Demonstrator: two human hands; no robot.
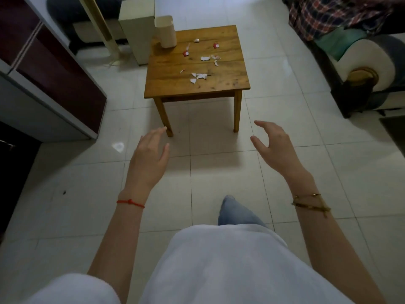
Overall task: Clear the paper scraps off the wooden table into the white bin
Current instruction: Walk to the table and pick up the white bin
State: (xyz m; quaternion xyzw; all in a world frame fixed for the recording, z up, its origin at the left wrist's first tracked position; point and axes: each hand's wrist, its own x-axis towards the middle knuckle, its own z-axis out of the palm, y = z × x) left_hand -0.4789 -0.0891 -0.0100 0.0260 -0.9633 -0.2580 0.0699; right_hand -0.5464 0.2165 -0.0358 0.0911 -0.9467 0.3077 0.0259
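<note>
A small wooden table (pixel 228 84) stands ahead on the tiled floor. Several white and red paper scraps (pixel 199 76) lie scattered over its top. The white bin (pixel 166 32) stands upright on the table's far left corner, its mouth open. My left hand (pixel 149 159) and my right hand (pixel 276 148) hover above the floor well short of the table's front edge. Both hold nothing and have their fingers spread. A red string circles my left wrist and a gold bracelet my right.
A dark cabinet (pixel 65 80) lines the left side. A sofa arm (pixel 368 66) with a plaid cloth sits at the right. A pale box-like object (pixel 135 34) stands behind the table's left corner. Tiled floor lies between me and the table.
</note>
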